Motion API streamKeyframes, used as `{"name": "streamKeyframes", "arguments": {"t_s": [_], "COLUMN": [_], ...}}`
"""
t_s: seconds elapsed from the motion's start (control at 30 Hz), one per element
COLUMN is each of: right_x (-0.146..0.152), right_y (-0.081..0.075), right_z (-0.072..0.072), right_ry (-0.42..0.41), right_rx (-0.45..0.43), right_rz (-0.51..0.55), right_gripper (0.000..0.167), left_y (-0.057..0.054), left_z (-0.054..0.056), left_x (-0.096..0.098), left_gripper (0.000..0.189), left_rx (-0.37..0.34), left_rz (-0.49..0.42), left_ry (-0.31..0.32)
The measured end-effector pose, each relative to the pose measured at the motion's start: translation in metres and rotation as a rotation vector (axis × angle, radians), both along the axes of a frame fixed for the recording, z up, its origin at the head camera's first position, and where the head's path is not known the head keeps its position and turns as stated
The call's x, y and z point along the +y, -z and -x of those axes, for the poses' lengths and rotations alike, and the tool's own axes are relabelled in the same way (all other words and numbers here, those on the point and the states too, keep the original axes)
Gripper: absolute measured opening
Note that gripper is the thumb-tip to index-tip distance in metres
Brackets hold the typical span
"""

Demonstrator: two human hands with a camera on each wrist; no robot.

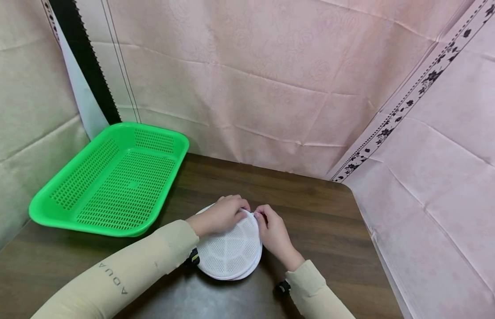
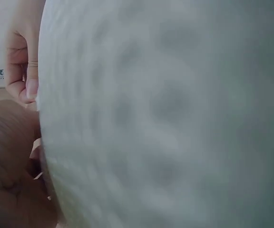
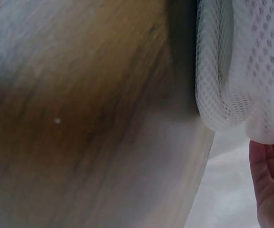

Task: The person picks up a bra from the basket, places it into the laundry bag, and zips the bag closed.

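A round white mesh laundry bag (image 1: 227, 250), nearly flat with two layers showing at its lower rim, is between my hands over the table. My left hand (image 1: 223, 215) grips its far edge, thumb on the mesh face. At the upper right rim my right hand (image 1: 273, 230) pinches the edge with thumb and curled fingers; the exact piece between those fingertips is hidden. In the left wrist view the blurred mesh (image 2: 127, 114) fills most of the frame, the right fingertips (image 2: 31, 90) at its edge. The right wrist view shows soft, rounded mesh walls (image 3: 218, 95).
A green plastic basket (image 1: 131, 184) with slotted sides and base stands at the left of the dark wooden table (image 1: 319, 230). Pale patterned cloth (image 1: 271, 88) hangs behind the table and along both sides.
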State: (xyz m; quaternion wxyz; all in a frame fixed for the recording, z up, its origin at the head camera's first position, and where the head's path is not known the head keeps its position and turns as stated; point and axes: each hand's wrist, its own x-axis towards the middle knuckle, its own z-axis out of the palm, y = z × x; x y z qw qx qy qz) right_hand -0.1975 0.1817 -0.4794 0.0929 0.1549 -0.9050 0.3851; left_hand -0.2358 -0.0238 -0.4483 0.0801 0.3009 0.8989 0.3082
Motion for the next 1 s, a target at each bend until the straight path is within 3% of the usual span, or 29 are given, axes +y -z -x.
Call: {"name": "streamKeyframes", "arguments": {"t_s": [0.17,0.3,0.53,0.77,1.0], "right_x": [-0.003,-0.004,-0.005,-0.005,-0.005], "right_y": [-0.005,-0.008,-0.008,-0.005,-0.002], "right_z": [0.000,-0.001,-0.002,-0.002,-0.002], "right_ry": [-0.015,-0.011,0.001,-0.006,-0.013], "right_rx": [0.092,0.116,0.093,0.087,0.026], "right_rz": [0.029,0.042,0.021,-0.001,-0.014], "right_gripper": [0.007,0.007,0.006,0.007,0.006], "left_y": [-0.006,-0.011,-0.013,-0.005,0.010], "left_z": [0.002,0.004,0.003,0.001,0.002], "left_x": [-0.001,-0.001,-0.003,-0.003,-0.003], "left_gripper": [0.012,0.011,0.014,0.012,0.012], "left_rx": [0.015,0.024,-0.065,-0.020,0.009], "left_rz": [-0.076,-0.103,-0.067,-0.071,-0.088], "left_ry": [-0.033,-0.035,-0.063,-0.051,-0.054]}}
